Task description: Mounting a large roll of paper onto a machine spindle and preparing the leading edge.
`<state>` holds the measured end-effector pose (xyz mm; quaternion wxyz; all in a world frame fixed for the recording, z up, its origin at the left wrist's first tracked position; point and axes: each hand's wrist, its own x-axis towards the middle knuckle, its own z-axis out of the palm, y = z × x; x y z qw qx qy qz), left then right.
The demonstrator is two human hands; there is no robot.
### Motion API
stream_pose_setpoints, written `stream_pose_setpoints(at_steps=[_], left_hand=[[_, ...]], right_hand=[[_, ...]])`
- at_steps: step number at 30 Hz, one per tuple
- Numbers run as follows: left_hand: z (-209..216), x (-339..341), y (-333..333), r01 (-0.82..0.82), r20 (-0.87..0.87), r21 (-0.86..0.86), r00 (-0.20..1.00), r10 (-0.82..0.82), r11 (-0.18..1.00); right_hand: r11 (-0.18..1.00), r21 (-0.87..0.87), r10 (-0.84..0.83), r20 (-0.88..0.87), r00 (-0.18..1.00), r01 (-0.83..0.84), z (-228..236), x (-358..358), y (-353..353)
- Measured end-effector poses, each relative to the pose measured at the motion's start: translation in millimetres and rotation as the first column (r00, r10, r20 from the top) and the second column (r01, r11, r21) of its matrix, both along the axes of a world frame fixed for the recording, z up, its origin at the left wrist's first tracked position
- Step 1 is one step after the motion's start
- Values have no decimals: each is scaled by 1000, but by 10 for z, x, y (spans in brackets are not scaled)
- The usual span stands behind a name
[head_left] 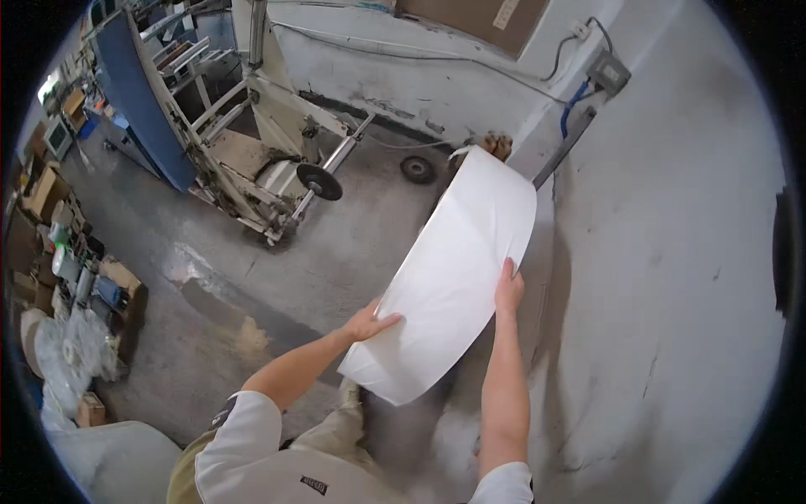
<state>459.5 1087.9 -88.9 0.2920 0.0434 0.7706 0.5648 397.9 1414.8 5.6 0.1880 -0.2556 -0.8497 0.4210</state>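
A long, wide white sheet [449, 260], plastic film or paper, stretches out in front of my body. Its far end curves over near the wall, and its near corner hangs close to my legs. My left hand [369, 322] grips the left edge, with the thumb on top and the fingers underneath. Farther along, on the opposite edge, my right hand [508, 290] pinches the sheet with the thumb on its face. Most of the fingers of both hands are hidden behind the sheet. What the far end rests on is largely covered.
A pale machine frame [260, 143] with a shaft and a black disc [320, 181] stands ahead on the left. A black wheel [417, 169] lies on the floor. A white wall [672, 252] runs close along my right. Boxes and clear plastic wrap [75, 349] crowd the left side.
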Motion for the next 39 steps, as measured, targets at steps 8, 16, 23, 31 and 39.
stream_pose_setpoints(at_steps=[8,16,23,31,39], left_hand=[[-190,-728,551,-172,27,151,985,170,973],[-119,-686,1120,-266,67,109,963,260,958],[49,-349,1939,-505,1,101,862,508,857],[-53,-196,2953,-658,110,159,753,649,736],[163,-502,3604,-617,18,248,774,633,747]], right_hand=[[994,111,27,-42,999,-22,66,-1031,563],[978,146,136,92,986,-148,46,-1513,1165],[945,80,309,95,946,-316,203,-2010,1426],[802,86,593,12,805,-591,174,-2717,1515],[614,-49,787,122,605,-788,246,-3485,1451]])
